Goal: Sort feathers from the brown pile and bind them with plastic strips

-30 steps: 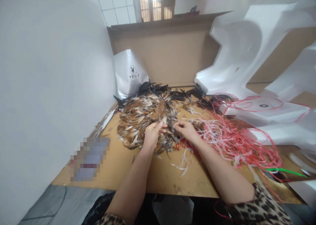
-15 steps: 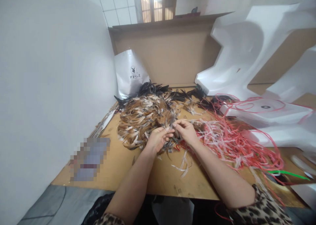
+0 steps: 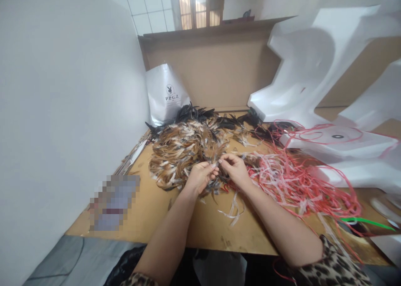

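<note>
My left hand point(image 3: 202, 176) pinches a small bunch of brown feathers point(image 3: 213, 153) by its base, the tips pointing away from me. Close beside it, my right hand point(image 3: 234, 169) is closed in a pinch at the same base; its fingertips nearly meet those of the left. Whatever lies between the right fingertips is too small to tell from the feathers. Behind and left of both hands spreads a big heap of brown and cream feathers point(image 3: 171, 152), with black feathers point(image 3: 196, 113) along its far side.
Right of my hands lies a tangle of pink and white ribbon strips point(image 3: 291, 183). White foam pieces point(image 3: 297, 68) stand beyond it. A white printed bag point(image 3: 167, 95) leans at the back left of the cardboard-covered table point(image 3: 225, 231). A wall point(image 3: 72, 89) borders the left side.
The right hand's fingertips have shifted very slightly left, towards the left hand. The left hand and the feather bunch stay nearly in place.
</note>
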`<action>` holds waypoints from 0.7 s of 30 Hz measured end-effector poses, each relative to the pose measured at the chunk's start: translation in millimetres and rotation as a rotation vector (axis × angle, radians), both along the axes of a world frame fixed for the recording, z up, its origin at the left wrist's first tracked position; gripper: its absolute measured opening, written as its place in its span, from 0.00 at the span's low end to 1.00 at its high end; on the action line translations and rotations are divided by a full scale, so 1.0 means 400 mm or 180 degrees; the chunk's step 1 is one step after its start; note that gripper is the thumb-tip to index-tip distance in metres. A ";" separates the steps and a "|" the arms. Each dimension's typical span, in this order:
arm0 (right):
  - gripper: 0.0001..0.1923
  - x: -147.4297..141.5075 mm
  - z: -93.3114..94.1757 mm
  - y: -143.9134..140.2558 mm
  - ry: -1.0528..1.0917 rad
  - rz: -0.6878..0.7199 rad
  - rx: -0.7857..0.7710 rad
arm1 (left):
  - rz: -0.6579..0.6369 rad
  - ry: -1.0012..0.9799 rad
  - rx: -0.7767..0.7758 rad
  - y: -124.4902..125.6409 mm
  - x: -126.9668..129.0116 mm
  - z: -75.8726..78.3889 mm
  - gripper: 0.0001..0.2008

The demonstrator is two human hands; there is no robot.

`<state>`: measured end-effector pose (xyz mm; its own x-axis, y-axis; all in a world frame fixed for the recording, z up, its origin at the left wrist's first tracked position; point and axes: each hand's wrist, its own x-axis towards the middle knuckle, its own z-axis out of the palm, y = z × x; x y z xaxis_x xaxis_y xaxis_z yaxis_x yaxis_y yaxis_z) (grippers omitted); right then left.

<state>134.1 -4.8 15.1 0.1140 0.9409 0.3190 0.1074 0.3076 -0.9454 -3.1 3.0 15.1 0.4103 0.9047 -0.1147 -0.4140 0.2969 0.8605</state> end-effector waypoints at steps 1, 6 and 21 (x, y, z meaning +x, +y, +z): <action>0.11 0.001 -0.001 0.002 0.0073 -0.0019 -0.0039 | 0.0023 -0.0012 0.0026 0.001 -0.002 0.001 0.10; 0.13 0.010 0.006 0.004 0.0257 -0.0268 -0.0157 | 0.0190 -0.0101 -0.0012 0.006 -0.009 0.008 0.10; 0.14 0.017 0.034 -0.013 -0.0321 0.0484 -0.0010 | 0.0131 0.1099 0.1007 -0.007 0.006 0.007 0.13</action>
<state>141.0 -9.9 28.6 -0.0621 0.9458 0.3187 0.1541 0.3245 -0.9332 -0.5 0.2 18.1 0.3598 0.9319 0.0459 -0.0934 -0.0130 0.9955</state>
